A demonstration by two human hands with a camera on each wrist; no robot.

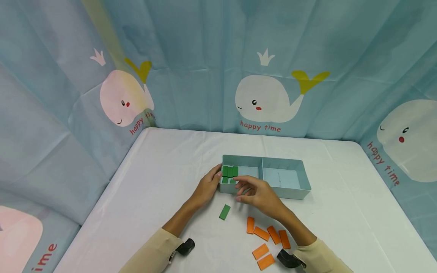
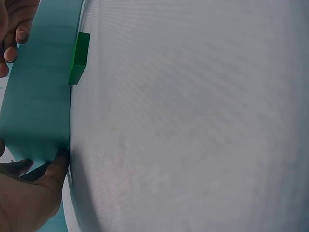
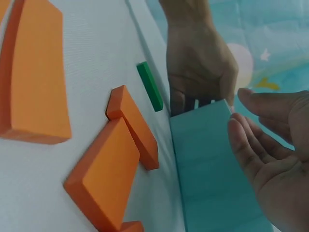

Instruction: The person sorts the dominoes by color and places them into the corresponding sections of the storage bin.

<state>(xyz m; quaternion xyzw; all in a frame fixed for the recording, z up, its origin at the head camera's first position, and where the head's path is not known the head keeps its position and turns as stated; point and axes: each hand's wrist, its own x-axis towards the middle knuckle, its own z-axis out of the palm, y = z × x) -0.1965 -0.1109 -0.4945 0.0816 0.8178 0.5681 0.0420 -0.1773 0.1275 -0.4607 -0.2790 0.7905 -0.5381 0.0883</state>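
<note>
In the head view, a blue-green box stands on a white table. The left hand holds the left end of the box, with its fingers around the corner. The right hand is above the front wall of the box; its fingers are bent, and I see nothing between them. Green tiles lie inside the box, at its left end; at least five are visible. One loose green tile lies in front of the box, and six orange tiles lie farther in front of it. A curtain with whales hangs behind the box.

In the left wrist view, thumb and fingers touch the box near its corner.

In the right wrist view, the right thumb and fingers stand apart beside the box rim.
</note>
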